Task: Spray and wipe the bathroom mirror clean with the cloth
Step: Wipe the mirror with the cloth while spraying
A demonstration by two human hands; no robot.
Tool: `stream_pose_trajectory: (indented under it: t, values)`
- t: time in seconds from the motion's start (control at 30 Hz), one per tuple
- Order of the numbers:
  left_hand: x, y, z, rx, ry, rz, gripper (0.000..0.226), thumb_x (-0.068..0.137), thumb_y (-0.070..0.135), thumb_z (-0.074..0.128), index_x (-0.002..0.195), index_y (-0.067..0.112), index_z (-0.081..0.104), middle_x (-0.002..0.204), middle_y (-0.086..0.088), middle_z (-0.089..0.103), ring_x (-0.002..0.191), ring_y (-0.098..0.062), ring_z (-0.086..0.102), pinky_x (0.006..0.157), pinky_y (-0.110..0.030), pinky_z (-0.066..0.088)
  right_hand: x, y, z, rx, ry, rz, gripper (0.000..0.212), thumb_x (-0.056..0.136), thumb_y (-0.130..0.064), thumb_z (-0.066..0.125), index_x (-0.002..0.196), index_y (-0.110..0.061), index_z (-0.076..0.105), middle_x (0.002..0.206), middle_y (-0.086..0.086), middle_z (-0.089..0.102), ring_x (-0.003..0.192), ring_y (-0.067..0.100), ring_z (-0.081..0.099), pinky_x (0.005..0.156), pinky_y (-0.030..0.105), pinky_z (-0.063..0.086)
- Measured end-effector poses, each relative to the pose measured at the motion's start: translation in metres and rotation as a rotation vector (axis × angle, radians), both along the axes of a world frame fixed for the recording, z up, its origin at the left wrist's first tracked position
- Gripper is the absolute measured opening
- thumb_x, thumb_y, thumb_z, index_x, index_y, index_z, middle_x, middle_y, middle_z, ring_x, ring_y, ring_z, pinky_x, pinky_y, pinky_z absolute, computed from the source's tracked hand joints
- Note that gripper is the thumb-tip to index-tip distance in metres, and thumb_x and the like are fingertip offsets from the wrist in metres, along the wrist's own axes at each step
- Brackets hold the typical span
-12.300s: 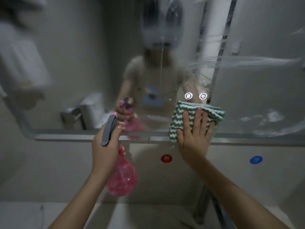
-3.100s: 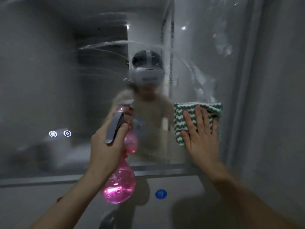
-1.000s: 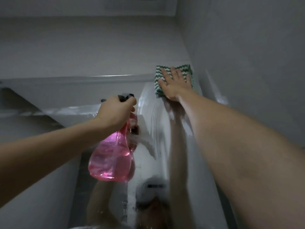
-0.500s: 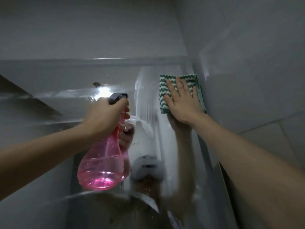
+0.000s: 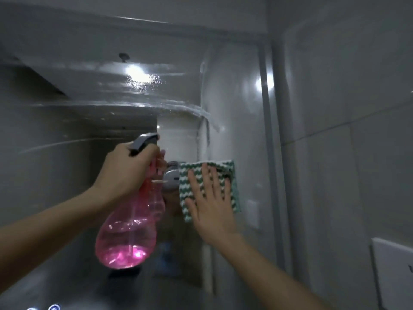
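Now we're pressing the cloth [image 5: 206, 173] to the wet mirror [image 5: 232, 90] with our flat, spread right hand [image 5: 210, 204]; left hand [image 5: 125, 171] is gripping the bottle [image 5: 127, 238], fingers curled.

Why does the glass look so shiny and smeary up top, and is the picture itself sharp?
Head view: a ceiling light's glare bounces off wet streaks on the mirror. Head view: dim and soft overall, edges bent by the wide lens; the spray bottle glows pink, and the cloth stays fairly readable.
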State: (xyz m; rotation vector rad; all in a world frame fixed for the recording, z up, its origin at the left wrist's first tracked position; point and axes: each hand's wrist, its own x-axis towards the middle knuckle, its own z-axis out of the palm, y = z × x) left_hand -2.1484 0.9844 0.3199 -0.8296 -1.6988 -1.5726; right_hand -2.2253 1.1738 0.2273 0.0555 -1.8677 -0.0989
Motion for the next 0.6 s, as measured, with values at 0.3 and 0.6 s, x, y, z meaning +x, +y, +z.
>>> stream_pose_trajectory:
  t: [0.3, 0.6]
  values:
    - [-0.025, -0.028, 0.003, -0.035, 0.032, 0.104, 0.041, 0.090, 0.014, 0.056, 0.051, 0.024, 0.064, 0.044, 0.011, 0.059, 0.038, 0.000, 0.051, 0.051, -0.028, 0.043, -0.015, -0.025, 0.063, 0.111, 0.008, -0.063, 0.055, 0.101, -0.050, 0.014, 0.152, -0.032, 0.012, 0.159, 0.003, 0.001, 0.147, 0.020, 0.002, 0.114, 0.044, -0.004]
    - [-0.038, -0.029, 0.075, -0.126, 0.235, 0.279, 0.031, 0.088, 0.021, 0.054, 0.062, 0.007, 0.065, 0.061, -0.004, 0.068, 0.050, -0.012, 0.057, 0.051, -0.025, 0.044, -0.014, -0.038, 0.200, 0.085, -0.013, -0.061, 0.055, 0.101, -0.050, 0.010, 0.147, -0.037, -0.018, 0.157, 0.000, -0.024, 0.144, 0.018, -0.022, 0.108, 0.043, -0.025]
